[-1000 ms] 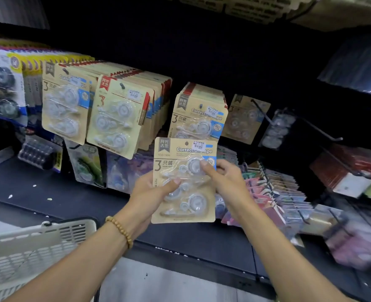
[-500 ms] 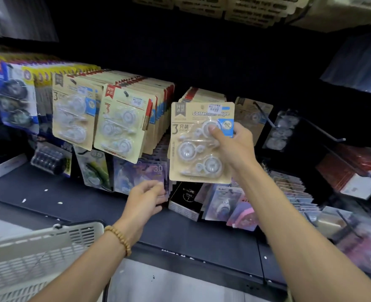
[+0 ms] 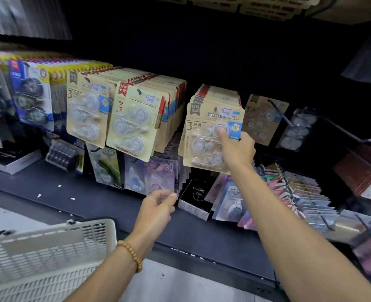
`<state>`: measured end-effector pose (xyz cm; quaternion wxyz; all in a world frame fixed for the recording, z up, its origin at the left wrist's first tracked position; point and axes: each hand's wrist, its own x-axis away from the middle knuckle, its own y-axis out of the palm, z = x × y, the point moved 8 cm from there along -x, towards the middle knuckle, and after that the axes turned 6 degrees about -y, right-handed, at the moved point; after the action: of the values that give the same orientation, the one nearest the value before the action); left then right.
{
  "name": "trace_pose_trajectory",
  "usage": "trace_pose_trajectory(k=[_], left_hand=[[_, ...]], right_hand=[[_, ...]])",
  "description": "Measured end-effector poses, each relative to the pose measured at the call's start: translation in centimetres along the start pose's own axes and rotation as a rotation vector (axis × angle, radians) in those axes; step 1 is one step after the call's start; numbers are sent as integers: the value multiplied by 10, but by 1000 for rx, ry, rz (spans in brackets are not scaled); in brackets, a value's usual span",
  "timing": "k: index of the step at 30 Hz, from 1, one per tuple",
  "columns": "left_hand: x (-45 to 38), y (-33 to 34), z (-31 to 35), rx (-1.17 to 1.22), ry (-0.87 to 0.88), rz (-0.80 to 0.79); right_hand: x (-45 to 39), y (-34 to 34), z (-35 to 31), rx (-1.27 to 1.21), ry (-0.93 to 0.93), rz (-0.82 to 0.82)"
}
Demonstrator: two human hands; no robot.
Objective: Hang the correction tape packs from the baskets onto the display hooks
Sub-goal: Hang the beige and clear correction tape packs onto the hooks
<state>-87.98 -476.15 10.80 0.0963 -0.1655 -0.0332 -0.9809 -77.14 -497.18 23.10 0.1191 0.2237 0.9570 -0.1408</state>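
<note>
Right hand (image 3: pixel 236 149) up at the display, thumb pressed on the top blister of a correction tape pack (image 3: pixel 212 136), fingers wrapped behind its right edge: held by the side so the hang hole near the top of the card stays free for the hook. Pack flush against the front of a stack of matching packs (image 3: pixel 219 94), dark hook tip showing in the hole, so probably threaded on and just being pushed back, though hard to be sure. Left hand (image 3: pixel 158 205) low, just before the purple 30-count packs (image 3: pixel 156 177), fingers loosely curled; apparently holding nothing, free to go back for the next pack. White basket (image 3: pixel 49 253) at lower left within easy reach, contents hidden. Bare hook (image 3: pixel 343 129) off to the right, unused
</note>
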Motion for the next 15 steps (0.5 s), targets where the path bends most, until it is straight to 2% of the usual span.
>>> trace_pose_trajectory(k=[8, 12, 15], left_hand=[[0, 25, -8, -30, 1, -44], [7, 53, -12, -81, 12, -104], [16, 80, -18, -114, 17, -157]], right_hand=[[14, -2, 20, 40, -12, -61], [30, -41, 42, 34, 17, -128], [42, -89, 74, 28, 92, -97]])
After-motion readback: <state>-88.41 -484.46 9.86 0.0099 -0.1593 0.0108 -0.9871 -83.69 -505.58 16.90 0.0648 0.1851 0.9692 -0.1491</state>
